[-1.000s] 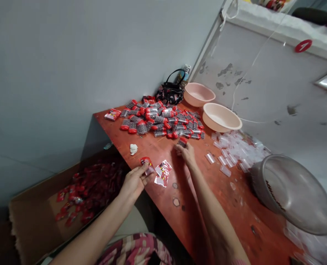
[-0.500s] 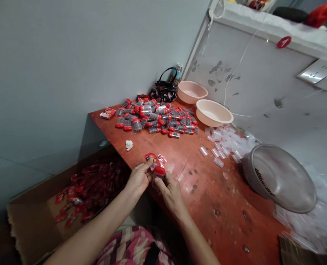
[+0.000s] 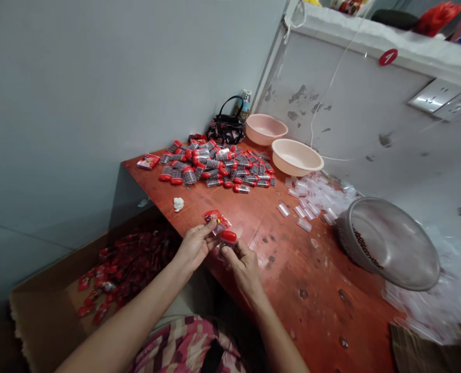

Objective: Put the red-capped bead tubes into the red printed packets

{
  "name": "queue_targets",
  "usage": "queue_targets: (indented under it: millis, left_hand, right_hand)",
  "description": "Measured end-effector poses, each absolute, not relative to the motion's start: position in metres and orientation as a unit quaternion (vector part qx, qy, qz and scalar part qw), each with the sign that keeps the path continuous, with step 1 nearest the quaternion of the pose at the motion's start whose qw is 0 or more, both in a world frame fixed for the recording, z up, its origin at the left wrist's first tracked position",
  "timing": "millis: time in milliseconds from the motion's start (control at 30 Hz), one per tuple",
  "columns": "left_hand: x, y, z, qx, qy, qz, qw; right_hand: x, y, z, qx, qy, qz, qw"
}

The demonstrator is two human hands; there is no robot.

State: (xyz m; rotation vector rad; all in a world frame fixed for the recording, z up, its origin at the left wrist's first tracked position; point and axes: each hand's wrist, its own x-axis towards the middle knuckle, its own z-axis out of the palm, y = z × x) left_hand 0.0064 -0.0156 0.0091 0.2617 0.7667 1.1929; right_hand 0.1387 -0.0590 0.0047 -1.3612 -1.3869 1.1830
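Observation:
Between thumb and fingers my left hand point(image 3: 197, 243) pinches a small clear plastic bag point(image 3: 217, 218) with a red printed top. Close beside it, my right hand point(image 3: 245, 265) grips a clear container with a red cap point(image 3: 228, 237), the cap pointing up. Dark contents show faintly through the container's wall. Both hands are over the near edge of the red table point(image 3: 265, 223). Beyond them lies a pile of similar red-capped containers point(image 3: 214, 165) filled with small dark beads.
A cardboard box point(image 3: 39, 321) of red packets stands low at left. Two pinkish basins point(image 3: 297, 158), a black handbag point(image 3: 226, 128) and a bottle are at the back. Clear tubes point(image 3: 316, 199) lie at right around a grey metal bowl point(image 3: 393, 243). A crumpled white scrap point(image 3: 178, 204) lies nearby.
The red-capped container in my right hand has moved slightly right, farther from the bag's printed top. My left hand keeps its pinch on the bag. The whole view has shifted a little.

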Motion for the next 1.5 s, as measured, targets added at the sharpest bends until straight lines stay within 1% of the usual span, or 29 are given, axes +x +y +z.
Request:
queue_targets:
  millis: [233,500,700,833,1000,1100,1200,1267,1333,1500]
  left_hand:
    - [0.007,-0.016,0.011,0.087,0.351,0.546,0.756]
    - [0.009,-0.016,0.005,0.089,0.365,0.555,0.742]
    - [0.011,-0.017,0.004,0.11,0.36,0.532,0.759]
    - [0.013,-0.02,0.008,0.173,0.355,0.507,0.766]
    - [0.01,-0.02,0.015,0.239,0.355,0.487,0.761]
    - [0.009,-0.019,0.014,0.276,0.364,0.482,0.748]
    - [0.009,-0.02,0.009,0.286,0.377,0.47,0.745]
    - [0.009,-0.021,0.007,0.286,0.387,0.461,0.746]
    - [0.009,-0.021,0.006,0.292,0.394,0.448,0.748]
    - [0.005,-0.02,0.008,0.357,0.371,0.404,0.756]
  right_hand:
    - [0.138,-0.059,0.002,-0.553,-0.559,0.458,0.415]
    - [0.138,-0.06,0.005,-0.553,-0.565,0.443,0.422]
    - [0.139,-0.059,0.001,-0.555,-0.556,0.45,0.425]
    - [0.14,-0.057,0.002,-0.544,-0.544,0.477,0.424]
    - [0.142,-0.054,0.007,-0.49,-0.523,0.557,0.42]
    - [0.141,-0.054,0.008,-0.511,-0.533,0.521,0.429]
    - [0.14,-0.056,0.006,-0.54,-0.561,0.469,0.418]
    - [0.14,-0.056,0.005,-0.541,-0.564,0.462,0.42]
    - [0.142,-0.056,0.004,-0.526,-0.549,0.489,0.428]
    - [0.147,-0.051,0.0,-0.458,-0.463,0.63,0.422]
